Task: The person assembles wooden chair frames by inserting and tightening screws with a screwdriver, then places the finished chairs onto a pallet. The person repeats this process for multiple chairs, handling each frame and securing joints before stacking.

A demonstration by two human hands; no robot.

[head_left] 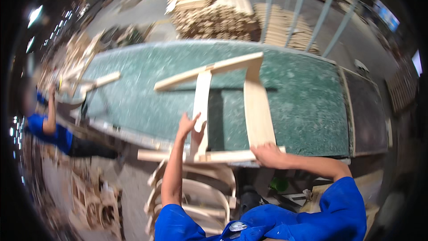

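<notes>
A pale wooden chair-back frame [258, 111] stands over the green tabletop, made of two long posts joined by a wide curved slat and a narrower slat [202, 93]. Its near post lies along the table's front edge, and the far post is raised at a slant. My right hand [267, 155] is closed round the near right corner, where the wide slat meets the post. Beside the narrow slat, my left hand [189, 124] has its fingers spread; whether it touches the wood I cannot tell.
The green worktable [307, 107] is flecked with pale marks. Curved wooden chair parts [196, 192] stand below its front edge. A co-worker in blue [53, 134] is at the left end, near wooden pieces [104, 80]. Stacked wood [214, 15] and grey metal bars [296, 11] are beyond.
</notes>
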